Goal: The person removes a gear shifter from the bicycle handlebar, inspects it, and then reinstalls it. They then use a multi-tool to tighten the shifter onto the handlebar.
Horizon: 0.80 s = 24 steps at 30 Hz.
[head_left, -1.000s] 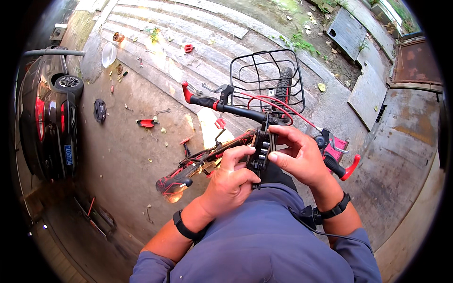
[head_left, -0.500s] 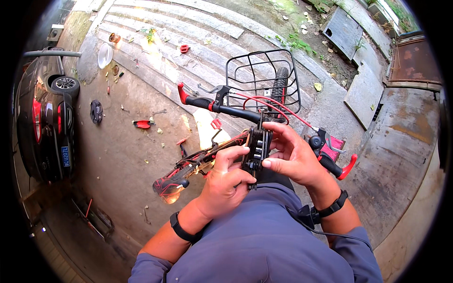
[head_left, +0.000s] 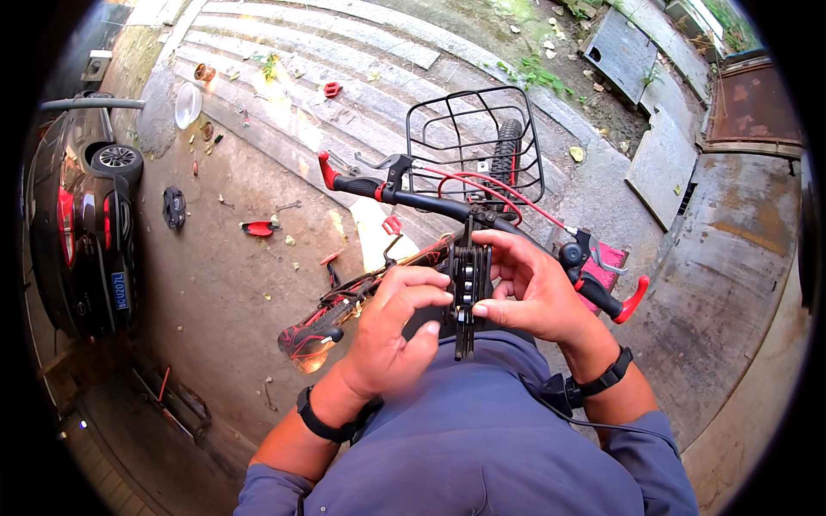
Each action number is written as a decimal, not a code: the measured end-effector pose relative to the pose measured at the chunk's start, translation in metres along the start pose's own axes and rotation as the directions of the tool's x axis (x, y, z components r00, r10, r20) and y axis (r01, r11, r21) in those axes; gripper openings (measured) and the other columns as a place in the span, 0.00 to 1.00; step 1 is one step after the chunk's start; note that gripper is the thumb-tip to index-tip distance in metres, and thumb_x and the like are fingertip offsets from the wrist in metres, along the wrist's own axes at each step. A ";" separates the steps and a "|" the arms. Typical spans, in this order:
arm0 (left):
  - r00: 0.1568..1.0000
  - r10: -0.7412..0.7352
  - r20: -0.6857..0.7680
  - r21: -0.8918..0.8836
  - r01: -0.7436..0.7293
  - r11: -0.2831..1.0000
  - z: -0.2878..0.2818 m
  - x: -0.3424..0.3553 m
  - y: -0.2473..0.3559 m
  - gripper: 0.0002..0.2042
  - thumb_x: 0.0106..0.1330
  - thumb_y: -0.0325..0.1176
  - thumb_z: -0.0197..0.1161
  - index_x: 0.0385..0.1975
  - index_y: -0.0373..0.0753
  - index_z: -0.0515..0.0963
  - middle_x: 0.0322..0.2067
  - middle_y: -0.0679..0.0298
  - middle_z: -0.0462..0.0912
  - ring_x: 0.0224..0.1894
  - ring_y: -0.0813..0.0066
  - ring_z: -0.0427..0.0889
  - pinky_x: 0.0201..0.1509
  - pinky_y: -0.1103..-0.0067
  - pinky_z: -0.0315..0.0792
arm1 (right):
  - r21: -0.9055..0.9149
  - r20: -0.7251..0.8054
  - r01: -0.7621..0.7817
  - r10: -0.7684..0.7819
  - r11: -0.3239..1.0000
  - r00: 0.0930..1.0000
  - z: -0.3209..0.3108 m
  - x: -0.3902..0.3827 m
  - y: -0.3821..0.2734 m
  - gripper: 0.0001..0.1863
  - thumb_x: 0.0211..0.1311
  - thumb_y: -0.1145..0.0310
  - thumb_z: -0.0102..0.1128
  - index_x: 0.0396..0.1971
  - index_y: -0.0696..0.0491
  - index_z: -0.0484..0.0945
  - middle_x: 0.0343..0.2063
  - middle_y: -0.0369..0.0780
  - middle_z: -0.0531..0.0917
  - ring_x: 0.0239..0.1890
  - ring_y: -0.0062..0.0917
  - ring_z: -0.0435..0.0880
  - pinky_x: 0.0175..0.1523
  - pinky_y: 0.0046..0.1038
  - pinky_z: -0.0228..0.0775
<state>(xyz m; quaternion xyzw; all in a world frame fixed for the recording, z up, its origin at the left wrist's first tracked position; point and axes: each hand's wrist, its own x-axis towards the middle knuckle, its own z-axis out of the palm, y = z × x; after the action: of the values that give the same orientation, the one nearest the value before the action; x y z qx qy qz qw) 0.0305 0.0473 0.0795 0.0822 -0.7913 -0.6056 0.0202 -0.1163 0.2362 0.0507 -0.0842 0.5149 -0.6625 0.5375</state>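
Observation:
A black folding multi-tool (head_left: 467,288) stands upright in front of my chest, its stacked blades and metal pins showing. My right hand (head_left: 538,292) grips it from the right, thumb on the near face and fingers at the upper edge. On its other side my left hand (head_left: 397,322) is open, thumb apart from the fingers, with the fingertips at the tool's left edge. Beyond the tool lies a bicycle's black handlebar (head_left: 426,202) with red-ended grips. The bicycle saddle (head_left: 308,340), black with red lines, is left of my left hand.
A black wire basket (head_left: 538,146) sits over the front wheel (head_left: 506,159). On the ground at left lie a red pedal (head_left: 332,89), a red-and-black part (head_left: 260,228), a dark object (head_left: 175,207) and a clear plastic tub (head_left: 188,105). A dark car (head_left: 82,232) stands at far left.
My left thumb has come away from the multi-tool and the left fingers have spread. One piece at the tool's lower end now reaches further down. My right hand keeps its hold.

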 end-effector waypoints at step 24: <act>0.983 -0.117 -0.145 0.200 0.145 0.969 -0.009 0.010 -0.015 0.10 0.74 0.35 0.62 0.42 0.34 0.81 0.43 0.57 0.79 0.41 0.66 0.78 0.48 0.73 0.74 | -0.263 0.255 0.042 0.027 0.964 0.967 0.016 0.002 0.009 0.39 0.56 0.73 0.74 0.68 0.56 0.68 0.54 0.39 0.79 0.55 0.19 0.77 0.58 0.26 0.72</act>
<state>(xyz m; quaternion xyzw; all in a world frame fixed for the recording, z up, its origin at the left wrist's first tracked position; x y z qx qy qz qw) 0.0238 0.0333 0.0670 0.1758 -0.8406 -0.5118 0.0237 -0.1005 0.2260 0.0501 -0.2423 0.5252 -0.5729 0.5807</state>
